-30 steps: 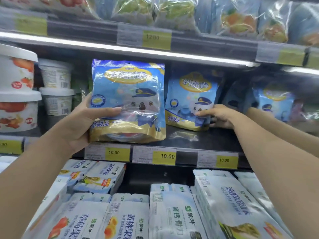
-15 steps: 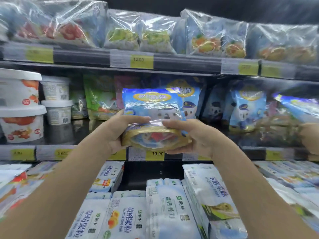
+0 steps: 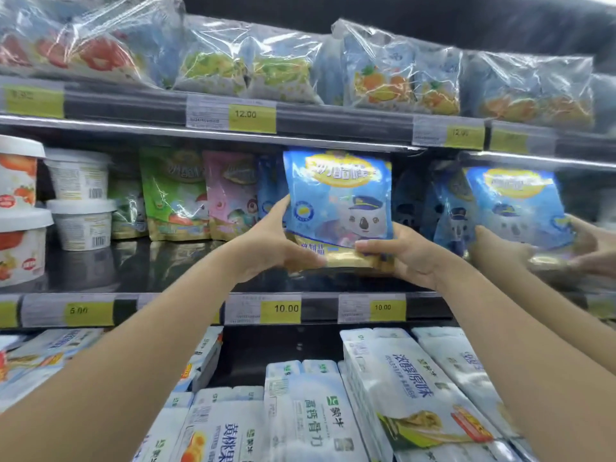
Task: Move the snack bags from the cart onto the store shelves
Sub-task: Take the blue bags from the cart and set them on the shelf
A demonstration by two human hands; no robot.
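Note:
A blue snack bag (image 3: 336, 198) with a koala in a police cap stands upright over the middle shelf (image 3: 186, 308). My left hand (image 3: 270, 243) grips its lower left edge and my right hand (image 3: 405, 253) grips its gold bottom right corner. The bag's base hovers at or just above the shelf surface; I cannot tell if it touches. More blue bags (image 3: 413, 201) stand behind it to the right. The cart is out of view.
Another person's hands (image 3: 500, 251) hold a second blue bag (image 3: 520, 205) at the right. Green (image 3: 173, 195) and pink (image 3: 230, 195) bags and white tubs (image 3: 80, 198) stand to the left. Wrapped packs fill the upper shelf (image 3: 300, 138); yogurt cartons (image 3: 306, 411) lie below.
The blue bag has been raised from a flattened tilt to upright and carried right and deeper over the shelf. Both my hands stay on it. The other person's bag came into view.

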